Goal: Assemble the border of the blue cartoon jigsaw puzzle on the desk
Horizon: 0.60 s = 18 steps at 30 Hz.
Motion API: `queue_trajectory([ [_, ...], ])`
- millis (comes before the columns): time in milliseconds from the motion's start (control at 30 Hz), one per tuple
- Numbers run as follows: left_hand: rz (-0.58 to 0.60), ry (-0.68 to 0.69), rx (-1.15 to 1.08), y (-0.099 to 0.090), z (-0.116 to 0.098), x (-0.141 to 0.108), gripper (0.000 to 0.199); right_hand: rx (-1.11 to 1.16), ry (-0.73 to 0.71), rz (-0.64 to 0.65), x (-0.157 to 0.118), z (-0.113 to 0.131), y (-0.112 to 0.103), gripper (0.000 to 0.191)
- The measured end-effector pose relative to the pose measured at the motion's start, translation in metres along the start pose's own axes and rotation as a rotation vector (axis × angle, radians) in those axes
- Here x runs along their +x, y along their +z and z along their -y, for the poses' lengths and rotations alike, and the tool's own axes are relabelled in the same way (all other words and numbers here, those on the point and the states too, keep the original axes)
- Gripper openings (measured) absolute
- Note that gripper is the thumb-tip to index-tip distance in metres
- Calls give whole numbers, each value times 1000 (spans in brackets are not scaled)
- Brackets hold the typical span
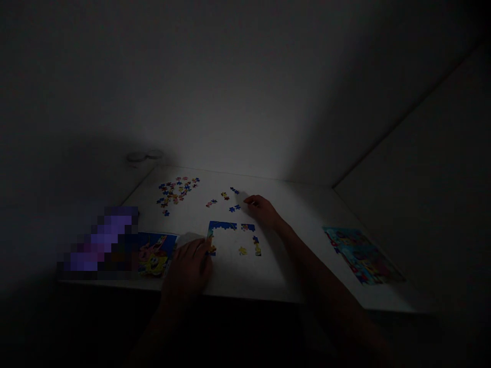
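A partly joined jigsaw border (223,225) lies on the white table, with blue pieces along its top and short runs down both sides. My left hand (188,265) rests low on the table, fingers stretched out beside the border's left side. Beyond the border, my right hand (261,208) hovers with its fingertips drawn together; whether a piece is between them is too dark to make out. Close to those fingertips are loose blue pieces (234,208) and a small dark cluster (235,190). One yellow piece (242,251) sits inside the border.
A pile of loose puzzle pieces (176,191) is spread at the back left. A cartoon picture sheet (153,255) lies left of my left hand, beside a blurred purple patch. Another colourful puzzle picture (362,255) is at the right. Walls border the table.
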<state>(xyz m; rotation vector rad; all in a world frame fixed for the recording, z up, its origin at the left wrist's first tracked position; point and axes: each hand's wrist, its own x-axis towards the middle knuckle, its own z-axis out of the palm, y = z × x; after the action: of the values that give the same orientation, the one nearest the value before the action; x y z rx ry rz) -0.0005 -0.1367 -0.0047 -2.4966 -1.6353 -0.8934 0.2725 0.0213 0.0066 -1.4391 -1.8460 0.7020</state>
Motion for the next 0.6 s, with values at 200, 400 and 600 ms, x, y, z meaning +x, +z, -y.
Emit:
queue_trajectory([
  [200, -34, 60, 28, 1, 2, 1, 31, -123, -126, 100, 59, 11, 26, 23],
  [400, -32, 64, 43, 1, 2, 3, 30, -160, -201, 84, 82, -2, 45, 31],
  [600, -27, 46, 39, 1, 1, 2, 32, -251, -351, 151, 85, -14, 53, 33],
])
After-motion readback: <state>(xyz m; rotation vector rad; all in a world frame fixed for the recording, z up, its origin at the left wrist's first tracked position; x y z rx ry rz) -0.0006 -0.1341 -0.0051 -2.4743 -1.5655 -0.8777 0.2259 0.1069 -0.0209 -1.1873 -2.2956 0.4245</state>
